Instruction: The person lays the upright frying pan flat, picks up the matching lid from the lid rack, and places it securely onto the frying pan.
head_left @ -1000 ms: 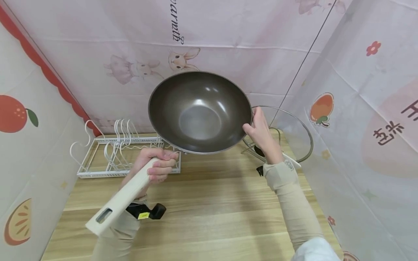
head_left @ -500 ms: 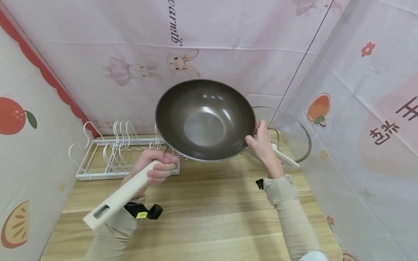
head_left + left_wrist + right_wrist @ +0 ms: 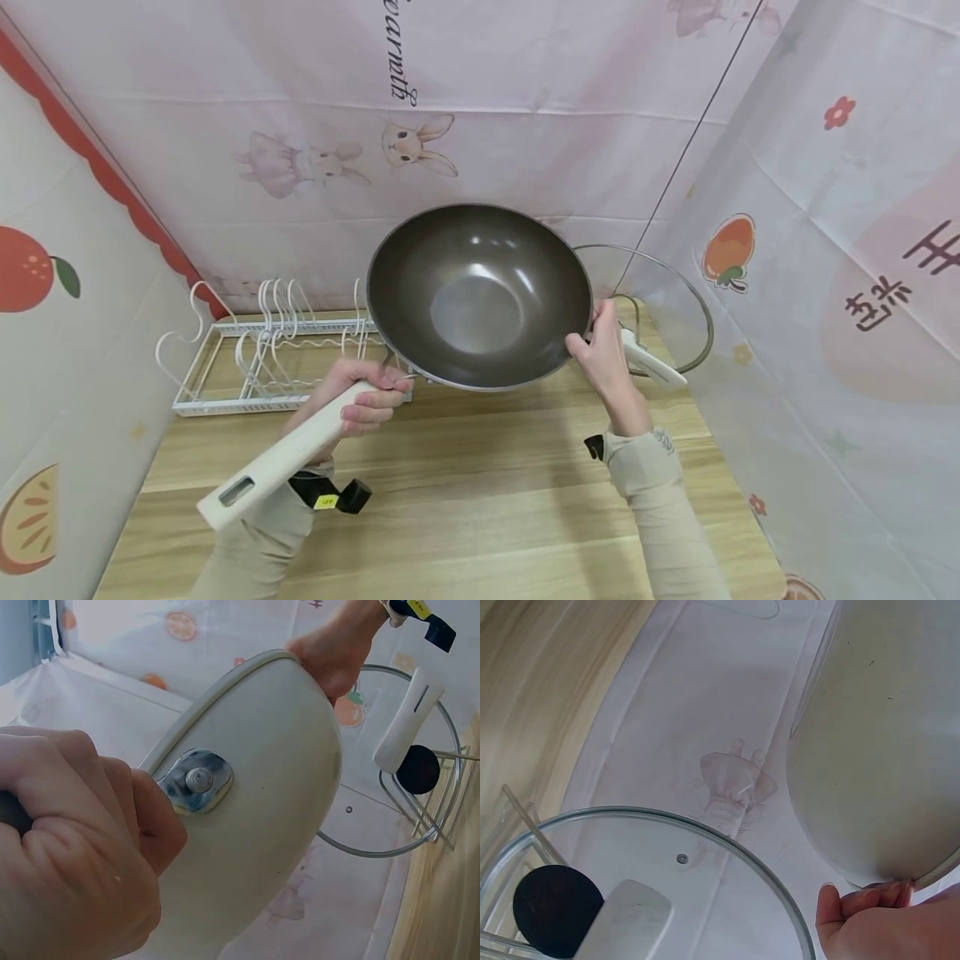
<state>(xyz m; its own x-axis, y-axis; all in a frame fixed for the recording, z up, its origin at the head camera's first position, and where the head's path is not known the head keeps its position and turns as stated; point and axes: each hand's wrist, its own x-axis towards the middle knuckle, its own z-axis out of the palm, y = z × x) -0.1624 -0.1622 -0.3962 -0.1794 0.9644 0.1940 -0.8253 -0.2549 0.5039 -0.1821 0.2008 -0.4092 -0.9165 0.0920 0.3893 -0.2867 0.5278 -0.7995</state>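
A dark-coated wok [image 3: 480, 292] is held in the air above the wooden table, tilted so its inside faces me. My left hand [image 3: 363, 396] grips the cream handle [image 3: 288, 454] close to the wok's body. On the far side my right hand [image 3: 607, 354] pinches the rim, thumb on the inner face and fingers behind. The left wrist view shows the pale outer wall [image 3: 262, 795] and the metal bracket [image 3: 196, 780] that joins the handle. In the right wrist view, fingertips [image 3: 877, 894] press against the outside near the rim.
A glass lid [image 3: 705, 308] with a white handle [image 3: 651, 362] leans upright in a wire stand at the back right. At the back left stands a white wire dish rack [image 3: 225, 404]. Printed cloth walls [image 3: 525, 150] enclose the table [image 3: 480, 508] on the back and sides.
The wok has come down and slightly to the right in the head view. My right hand has lowered with it. The left hand keeps its grip on the handle, nearly in place.
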